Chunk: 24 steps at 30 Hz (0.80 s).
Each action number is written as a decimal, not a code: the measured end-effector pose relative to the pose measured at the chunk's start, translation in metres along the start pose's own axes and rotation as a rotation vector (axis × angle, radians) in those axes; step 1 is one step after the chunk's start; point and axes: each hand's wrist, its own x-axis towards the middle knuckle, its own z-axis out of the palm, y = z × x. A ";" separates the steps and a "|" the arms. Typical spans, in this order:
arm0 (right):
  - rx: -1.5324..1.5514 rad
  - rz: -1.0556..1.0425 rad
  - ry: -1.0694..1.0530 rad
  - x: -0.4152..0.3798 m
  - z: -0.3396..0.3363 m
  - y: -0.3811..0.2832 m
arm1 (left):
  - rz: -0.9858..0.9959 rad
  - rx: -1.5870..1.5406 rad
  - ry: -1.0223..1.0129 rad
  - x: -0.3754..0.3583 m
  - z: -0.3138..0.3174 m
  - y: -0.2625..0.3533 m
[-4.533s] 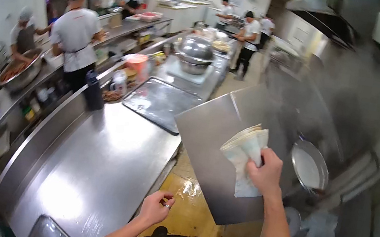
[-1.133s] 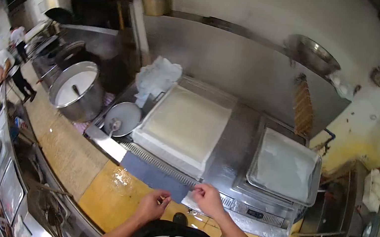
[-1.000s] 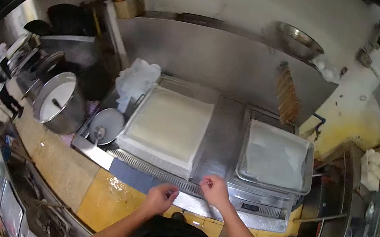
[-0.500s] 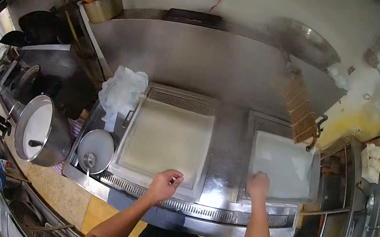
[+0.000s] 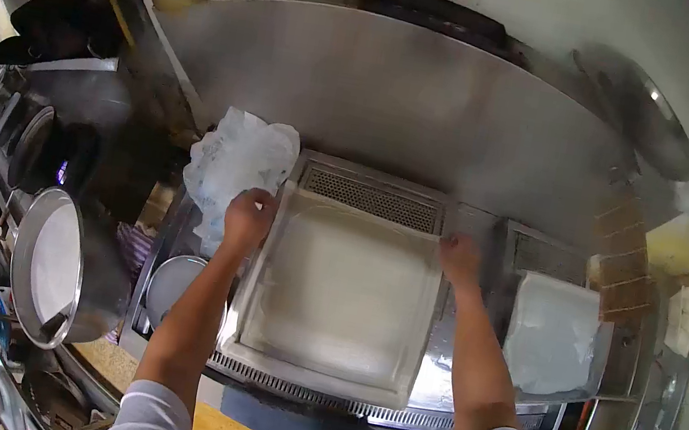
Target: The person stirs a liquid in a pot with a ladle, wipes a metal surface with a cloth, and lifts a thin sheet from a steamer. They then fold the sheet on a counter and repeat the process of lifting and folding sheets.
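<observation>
A pale cloth (image 5: 255, 314) with a thin, creamy-white layer of batter (image 5: 345, 293) lies over the left steamer opening in the steel counter. At its far left corner is my left hand (image 5: 248, 219), fingers closed on the cloth edge. My right hand (image 5: 459, 260) pinches the far right corner, its fingertips partly hidden behind the hand. Beyond the cloth's far edge a strip of perforated metal plate (image 5: 373, 199) shows. To the right, a second white cloth (image 5: 553, 332) covers the smaller steamer.
Crumpled whitish cloth (image 5: 245, 157) lies left of the steamer, above a round metal lid (image 5: 173, 287). A large pot of white liquid (image 5: 55, 258) stands farther left. A slatted brown board (image 5: 624, 262) leans at right, near a container of white eggs (image 5: 684, 317). People work at far left.
Both hands have moved from the counter's near side to the far corners of the left cloth. My right hand has left the right steamer, and the view has shifted.
</observation>
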 end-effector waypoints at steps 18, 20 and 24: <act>-0.121 -0.170 0.212 -0.040 -0.050 -0.039 | 0.080 -0.222 0.158 0.030 0.003 0.007; -0.056 -0.295 0.306 -0.060 -0.073 -0.040 | 0.085 -0.208 0.257 0.007 -0.031 0.019; 0.158 -0.299 0.257 -0.121 -0.138 -0.077 | -0.039 -0.333 0.413 -0.065 -0.099 0.037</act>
